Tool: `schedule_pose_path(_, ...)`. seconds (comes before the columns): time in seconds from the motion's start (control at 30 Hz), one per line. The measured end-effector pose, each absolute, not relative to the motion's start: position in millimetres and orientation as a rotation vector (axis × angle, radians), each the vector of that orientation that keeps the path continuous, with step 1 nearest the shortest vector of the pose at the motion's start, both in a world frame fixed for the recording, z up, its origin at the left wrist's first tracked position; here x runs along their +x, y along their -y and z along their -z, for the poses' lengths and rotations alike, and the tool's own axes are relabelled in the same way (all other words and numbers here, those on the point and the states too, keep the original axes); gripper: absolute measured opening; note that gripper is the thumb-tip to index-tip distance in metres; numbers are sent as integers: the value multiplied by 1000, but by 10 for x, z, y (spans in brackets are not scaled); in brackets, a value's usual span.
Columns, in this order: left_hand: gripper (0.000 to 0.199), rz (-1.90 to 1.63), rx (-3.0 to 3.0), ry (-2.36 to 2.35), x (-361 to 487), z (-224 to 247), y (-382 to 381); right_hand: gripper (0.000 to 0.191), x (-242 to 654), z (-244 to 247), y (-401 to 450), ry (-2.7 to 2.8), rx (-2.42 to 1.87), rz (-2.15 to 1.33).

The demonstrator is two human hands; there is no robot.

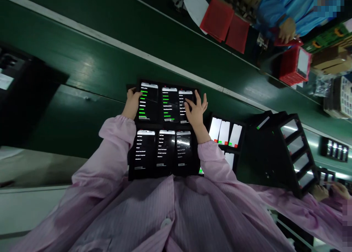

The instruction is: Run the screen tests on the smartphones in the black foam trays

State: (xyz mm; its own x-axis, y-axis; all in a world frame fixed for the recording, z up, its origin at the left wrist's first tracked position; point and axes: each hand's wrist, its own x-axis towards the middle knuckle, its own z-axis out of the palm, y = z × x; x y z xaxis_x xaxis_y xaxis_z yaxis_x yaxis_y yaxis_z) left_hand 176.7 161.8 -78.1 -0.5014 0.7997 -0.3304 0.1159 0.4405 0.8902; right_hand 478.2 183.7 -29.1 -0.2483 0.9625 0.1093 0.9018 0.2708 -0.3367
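A black tray (164,126) lies before me with several smartphones in two rows, their screens lit. My left hand (132,103) grips the tray's left edge, its thumb reaching onto the upper left smartphone (149,102), which shows green and white lines. Beside that one is the upper middle smartphone (169,104), with a similar list. My right hand (196,111) is spread over the upper right smartphone (182,116), fingertips at its screen and right edge. White text menus fill the lower row, including the lower middle smartphone (165,147).
To the right, another tray (239,134) holds phones with white screens, near a stack of tilted black trays (293,153). Co-workers' hands (328,190) are at far right. Across the green bench (104,67), a person in blue (286,10) handles red sleeves. Black equipment (24,80) stands left.
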Motion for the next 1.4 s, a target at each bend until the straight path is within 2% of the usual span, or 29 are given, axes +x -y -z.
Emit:
schedule_pose_path(0.13, 57, -1096, 636, -1801, 1792, 759, -1545, 42, 4745, 252, -1776, 2257, -1657, -345)
schedule_pose_path(0.3, 63, -1106, 609, -1800, 1814, 697, -1517, 41, 4678, 195, -1677, 2257, -1657, -431)
schedule_pose_path(0.97, 38, -1122, 830, -1945, 1816, 701, -1586, 44, 4345, 193, -1663, 2411, -1659, -403)
schedule_pose_path(1.4, 26, -1102, 752, -1949, 1862, 614, -1576, 37, 4746, 243, -1643, 2214, -1792, -310)
